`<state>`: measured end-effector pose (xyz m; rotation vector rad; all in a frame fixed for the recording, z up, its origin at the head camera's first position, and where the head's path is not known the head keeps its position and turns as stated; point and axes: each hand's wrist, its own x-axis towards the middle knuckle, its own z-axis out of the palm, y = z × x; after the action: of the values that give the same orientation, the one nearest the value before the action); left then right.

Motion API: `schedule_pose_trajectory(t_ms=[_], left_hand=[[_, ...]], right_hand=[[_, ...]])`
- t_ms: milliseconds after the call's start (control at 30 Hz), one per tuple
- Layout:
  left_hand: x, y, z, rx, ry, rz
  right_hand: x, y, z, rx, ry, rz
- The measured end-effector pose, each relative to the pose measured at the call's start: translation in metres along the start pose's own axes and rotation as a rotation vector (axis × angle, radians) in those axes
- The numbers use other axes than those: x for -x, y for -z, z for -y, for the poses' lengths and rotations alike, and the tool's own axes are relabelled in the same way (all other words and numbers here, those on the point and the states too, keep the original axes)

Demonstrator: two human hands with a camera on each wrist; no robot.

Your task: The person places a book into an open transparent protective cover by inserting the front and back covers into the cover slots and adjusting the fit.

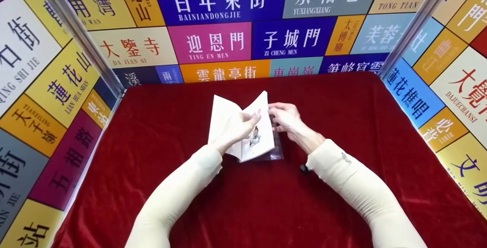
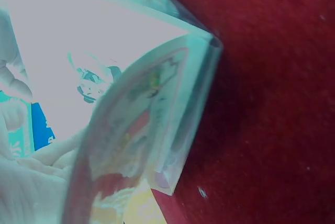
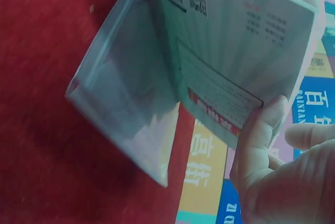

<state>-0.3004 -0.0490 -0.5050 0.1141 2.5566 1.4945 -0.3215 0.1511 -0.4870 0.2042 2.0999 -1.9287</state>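
An open booklet [image 1: 224,120] with white pages stands partly spread above the table, a small drawn figure on its right page. My left hand [image 1: 239,128] grips it near the fold, thumb lying across the right page. Its back cover [image 3: 225,56] carries a barcode, a QR code and printed text. A clear plastic cover [image 3: 125,82] hangs loose from that back cover. In the left wrist view, the colourful front cover [image 2: 131,124] curves under clear plastic. My right hand [image 1: 287,120] is at the booklet's right edge, a fingertip touching the back cover and another finger apart from it.
A red velvet cloth [image 1: 266,202] covers the table. Upright panels [image 1: 213,42] with coloured street-name signs stand at the back and both sides, with metal posts [image 1: 411,27] at the corners. A small black object [image 1: 303,169] shows beside the right sleeve.
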Motion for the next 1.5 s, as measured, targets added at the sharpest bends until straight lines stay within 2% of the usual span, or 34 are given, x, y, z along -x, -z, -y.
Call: schedule_pose_trajectory(t_ms=[100, 200, 467, 800, 1000, 1500], left_hand=[[0.001, 0.003, -0.005, 0.137, 0.083, 0.016], [0.001, 0.007, -0.006, 0.249, 0.130, 0.025], [0.002, 0.021, -0.004, 0.400, 0.148, 0.053], [0.006, 0.030, 0.000, 0.436, 0.142, 0.083], [0.006, 0.033, 0.001, 0.475, 0.145, 0.085], [0.004, 0.038, 0.009, 0.555, 0.174, 0.094]], right_hand=[[0.004, -0.007, 0.004, -0.016, 0.028, -0.001], [0.006, -0.014, 0.006, -0.029, 0.056, 0.006], [0.008, -0.026, 0.007, -0.069, 0.054, 0.066], [0.006, -0.036, 0.004, -0.132, -0.037, 0.153], [0.005, -0.041, 0.001, -0.153, -0.051, 0.176], [0.004, -0.041, 0.001, -0.123, -0.044, 0.199]])
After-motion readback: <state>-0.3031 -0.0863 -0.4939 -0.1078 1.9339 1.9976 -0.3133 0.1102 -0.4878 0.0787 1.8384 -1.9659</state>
